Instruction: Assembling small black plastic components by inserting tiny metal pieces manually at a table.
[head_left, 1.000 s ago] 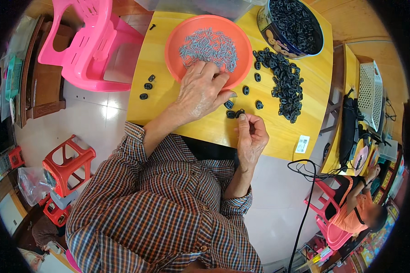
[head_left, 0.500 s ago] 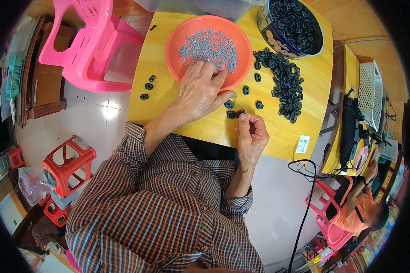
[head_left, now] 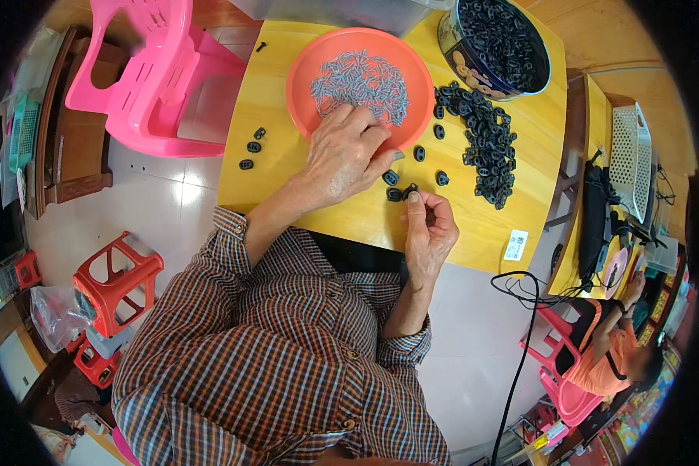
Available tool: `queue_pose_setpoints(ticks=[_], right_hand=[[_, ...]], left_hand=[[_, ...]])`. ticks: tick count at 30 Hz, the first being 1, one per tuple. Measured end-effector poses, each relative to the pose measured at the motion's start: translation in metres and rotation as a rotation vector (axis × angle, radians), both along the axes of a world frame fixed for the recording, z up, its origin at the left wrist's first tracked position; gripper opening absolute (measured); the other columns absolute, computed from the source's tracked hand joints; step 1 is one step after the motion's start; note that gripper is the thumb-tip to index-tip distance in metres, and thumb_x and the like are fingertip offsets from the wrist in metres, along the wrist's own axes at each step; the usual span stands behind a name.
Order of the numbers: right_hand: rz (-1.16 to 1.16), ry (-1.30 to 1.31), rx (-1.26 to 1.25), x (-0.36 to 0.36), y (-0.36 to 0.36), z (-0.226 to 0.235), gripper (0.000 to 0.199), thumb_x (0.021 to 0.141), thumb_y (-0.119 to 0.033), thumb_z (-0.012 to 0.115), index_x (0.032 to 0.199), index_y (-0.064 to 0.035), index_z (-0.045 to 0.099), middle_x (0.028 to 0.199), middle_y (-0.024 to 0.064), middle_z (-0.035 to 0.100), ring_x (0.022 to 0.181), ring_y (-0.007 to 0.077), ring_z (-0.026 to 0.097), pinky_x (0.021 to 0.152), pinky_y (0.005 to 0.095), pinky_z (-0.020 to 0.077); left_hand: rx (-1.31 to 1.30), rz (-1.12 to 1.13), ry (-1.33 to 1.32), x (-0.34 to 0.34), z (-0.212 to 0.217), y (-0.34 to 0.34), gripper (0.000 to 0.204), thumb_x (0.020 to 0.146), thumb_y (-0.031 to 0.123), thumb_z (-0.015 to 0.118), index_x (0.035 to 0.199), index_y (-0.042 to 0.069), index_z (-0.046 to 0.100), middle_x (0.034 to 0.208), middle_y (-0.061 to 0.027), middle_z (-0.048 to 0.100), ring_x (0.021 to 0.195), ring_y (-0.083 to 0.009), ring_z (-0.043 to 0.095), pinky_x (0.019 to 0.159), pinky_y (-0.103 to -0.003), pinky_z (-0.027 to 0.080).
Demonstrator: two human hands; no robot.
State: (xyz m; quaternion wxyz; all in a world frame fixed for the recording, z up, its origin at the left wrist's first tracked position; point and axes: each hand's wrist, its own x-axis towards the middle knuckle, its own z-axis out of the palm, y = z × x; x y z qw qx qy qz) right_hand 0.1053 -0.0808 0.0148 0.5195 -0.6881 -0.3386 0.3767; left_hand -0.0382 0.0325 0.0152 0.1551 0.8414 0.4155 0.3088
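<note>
at the far left, a pink chair (head_left: 159,85) stood beside your yellow table (head_left: 272,101). on the table's left part, three small black pieces (head_left: 254,147) lay in a loose slanting row, well apart from both your hands, and a dark screw-like thing (head_left: 261,46) lay near the far edge.

to the right of these, your left hand (head_left: 342,158) reached over the near rim of the orange-red bowl (head_left: 417,78). its fingertips were down at the near edge of the heap of grey pins (head_left: 365,81), curled out of sight, so i could not tell whether they had closed on one. the pins pointed every which way, sharing no long axis, and your left hand was clearly the nearer one to them.

right of that thumb, two loose black pieces (head_left: 391,178) lay on the wood. just beside them, your right hand (head_left: 429,229) pinched the held black piece (head_left: 409,189) between thumb and forefinger, near the table's near edge; your thumb covered part of it, so its long axis could not be read. from that pinch, the pins lay ahead and to the left.

farther right were a few single black pieces (head_left: 419,154), then the long black pile (head_left: 491,151), with the full dark tin (head_left: 462,66) beyond.
</note>
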Motion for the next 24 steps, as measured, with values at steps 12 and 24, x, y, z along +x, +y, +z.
queue_pose_setpoints(ticks=[12,24], right_hand=[[-0.011,0.0,0.004,0.003,-0.001,-0.006,0.012,0.088,-0.011,0.063,0.085,0.0006,0.059,0.067,-0.0004,0.057,0.058,0.0043,0.048,0.053,0.0199,0.0411],[-0.012,-0.016,0.003,0.002,0.0,-0.006,0.012,0.088,-0.011,0.064,0.085,0.0005,0.059,0.066,-0.001,0.056,0.057,0.0039,0.047,0.053,0.019,0.0395]], left_hand=[[-0.235,0.011,-0.061,0.003,0.006,0.002,0.017,0.072,0.017,0.069,0.081,0.003,0.064,0.083,-0.0106,0.056,0.084,-0.0295,0.056,0.072,-0.041,0.046],[-0.332,-0.024,-0.099,0.004,0.001,0.008,0.008,0.077,0.009,0.064,0.08,0.002,0.063,0.076,-0.0105,0.058,0.074,-0.0285,0.058,0.065,-0.039,0.046]])
